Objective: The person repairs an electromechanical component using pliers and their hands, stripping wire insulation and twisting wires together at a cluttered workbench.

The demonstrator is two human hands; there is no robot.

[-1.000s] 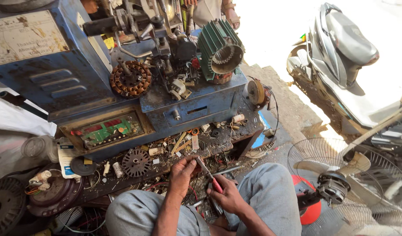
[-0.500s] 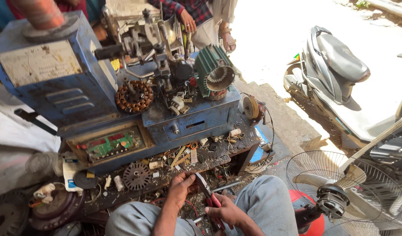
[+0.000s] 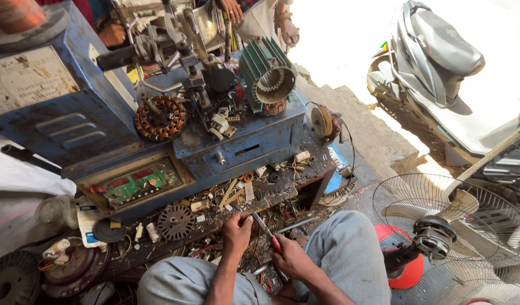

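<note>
Machinery filled the view: a blue winding machine [image 3: 73, 113] stood over a littered shelf [image 3: 271, 186], a bare fan [image 3: 441, 237] stood to the right. The left hand [image 3: 237, 229] was pinched on something small, unclear, at the shelf's edge. The right hand [image 3: 288, 257] gripped red-handled pliers [image 3: 265, 230], nose beside that pinch. Work looked midway.

A scooter [image 3: 441, 68] stands beside a bare fan [image 3: 441, 237]
</note>
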